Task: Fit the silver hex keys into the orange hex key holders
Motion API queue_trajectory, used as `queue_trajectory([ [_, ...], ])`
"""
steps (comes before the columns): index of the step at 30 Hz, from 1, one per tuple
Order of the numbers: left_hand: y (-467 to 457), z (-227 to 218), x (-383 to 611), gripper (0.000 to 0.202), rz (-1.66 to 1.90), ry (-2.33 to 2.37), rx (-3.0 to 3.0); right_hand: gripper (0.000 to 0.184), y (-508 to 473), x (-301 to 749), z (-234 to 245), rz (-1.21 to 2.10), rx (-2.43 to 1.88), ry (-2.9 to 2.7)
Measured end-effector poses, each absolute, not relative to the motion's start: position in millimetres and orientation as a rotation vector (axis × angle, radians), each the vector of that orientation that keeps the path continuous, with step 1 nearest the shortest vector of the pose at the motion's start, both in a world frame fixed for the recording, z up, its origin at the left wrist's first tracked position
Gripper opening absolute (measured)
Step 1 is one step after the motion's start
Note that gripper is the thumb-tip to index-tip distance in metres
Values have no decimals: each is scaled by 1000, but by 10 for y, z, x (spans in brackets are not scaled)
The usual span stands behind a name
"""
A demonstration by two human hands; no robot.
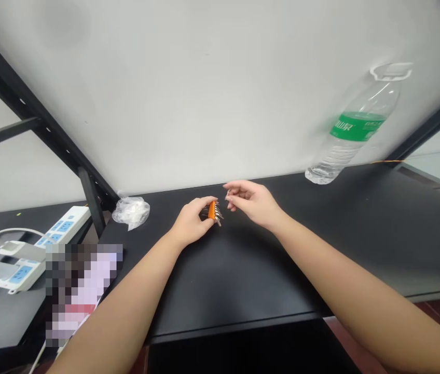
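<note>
Black table (243, 280): work surface. Right hand (253, 202): narrow pinch. Left hand (191, 221): grips the orange holder (212, 210) over the table's far middle. Metal pieces (218, 222): project from holder. Small piece (227, 195): in right fingertips, type unclear. Apparent step: single-piece handling; next move calls for a steady holder.

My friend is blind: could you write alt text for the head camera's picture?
A person's left hand grips an orange holder of metal pieces at a black table; the right hand seems to pinch a tiny item. A bottle stands right, a plastic bag left.
</note>
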State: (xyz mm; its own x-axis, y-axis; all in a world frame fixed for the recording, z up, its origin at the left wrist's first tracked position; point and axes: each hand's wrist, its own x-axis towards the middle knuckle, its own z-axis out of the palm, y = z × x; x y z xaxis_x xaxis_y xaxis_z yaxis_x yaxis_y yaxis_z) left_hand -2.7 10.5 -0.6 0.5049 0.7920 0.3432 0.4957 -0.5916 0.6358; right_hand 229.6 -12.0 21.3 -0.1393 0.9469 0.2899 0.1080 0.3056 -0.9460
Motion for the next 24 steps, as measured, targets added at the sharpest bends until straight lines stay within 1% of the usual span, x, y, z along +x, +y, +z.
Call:
queue_trajectory([
  [2, 90, 3, -16, 53, 857, 1053, 2301, 26, -140, 2249, 202, 1009, -970, -1460],
  [6, 73, 15, -7, 52, 880, 1045, 2314, 20, -196, 2163, 218, 934, -967, -1476],
  [13, 65, 6, -8, 55, 892, 1022, 2325, 17, -219, 2133, 225, 872, -937, -1468],
  [18, 57, 3, -3, 54, 894, 1007, 2332, 12, -219, 2149, 221, 794, -985, -1576],
  [24, 50, 7, -5, 54, 890, 1027, 2336, 15, -242, 2157, 246, 727, -1007, -1632],
])
